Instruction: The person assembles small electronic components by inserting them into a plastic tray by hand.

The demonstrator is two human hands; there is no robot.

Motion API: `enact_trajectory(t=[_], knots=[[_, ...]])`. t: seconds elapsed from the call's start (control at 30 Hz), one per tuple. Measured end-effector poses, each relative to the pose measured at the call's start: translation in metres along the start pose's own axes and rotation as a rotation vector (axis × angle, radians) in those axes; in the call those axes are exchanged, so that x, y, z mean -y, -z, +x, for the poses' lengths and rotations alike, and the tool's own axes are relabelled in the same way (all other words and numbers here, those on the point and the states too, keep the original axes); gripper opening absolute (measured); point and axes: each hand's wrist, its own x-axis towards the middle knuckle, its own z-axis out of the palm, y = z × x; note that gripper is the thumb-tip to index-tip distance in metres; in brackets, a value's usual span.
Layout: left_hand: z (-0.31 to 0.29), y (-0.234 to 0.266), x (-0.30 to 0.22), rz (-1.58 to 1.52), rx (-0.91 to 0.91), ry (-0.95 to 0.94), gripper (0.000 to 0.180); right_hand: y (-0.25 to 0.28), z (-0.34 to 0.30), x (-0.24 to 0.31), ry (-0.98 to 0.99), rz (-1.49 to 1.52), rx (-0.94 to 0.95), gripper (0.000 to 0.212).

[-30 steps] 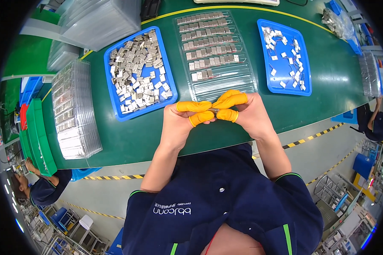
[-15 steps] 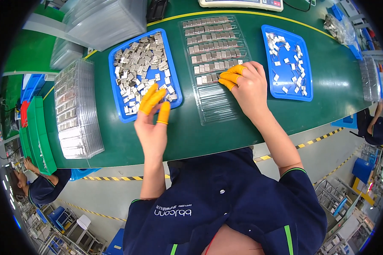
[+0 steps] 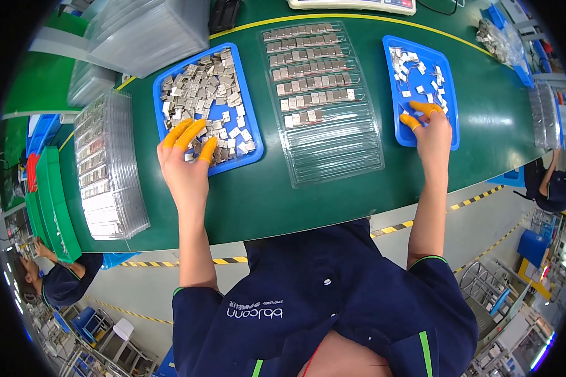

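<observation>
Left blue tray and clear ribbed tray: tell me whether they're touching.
Apart. The head view shows a strip of green table between the left blue tray's right rim and the clear ribbed tray.

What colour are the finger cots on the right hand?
The finger cots on the right hand are orange-yellow; head view shows best.

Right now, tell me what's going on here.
A person in orange finger cots has the left hand over metal USB-style plugs in one blue tray and the right hand over wired white parts in another blue tray. Whether either grips anything is unclear. Between them, a clear tray holds rows of plugs, its nearest grooves bare.
</observation>
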Motion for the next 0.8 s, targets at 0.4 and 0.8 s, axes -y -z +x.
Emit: enact_trajectory(t=[0.4, 0.8], knots=[[0.030, -0.025, -0.003, 0.353, 0.153, -0.097, 0.029, -0.008, -0.005, 0.003, -0.127, 0.230, -0.041, 0.027], [0.020, -0.024, -0.022, -0.451, 0.096, 0.059, 0.020, 0.002, -0.014, 0.021, -0.073, 1.008, -0.089, 0.025]])
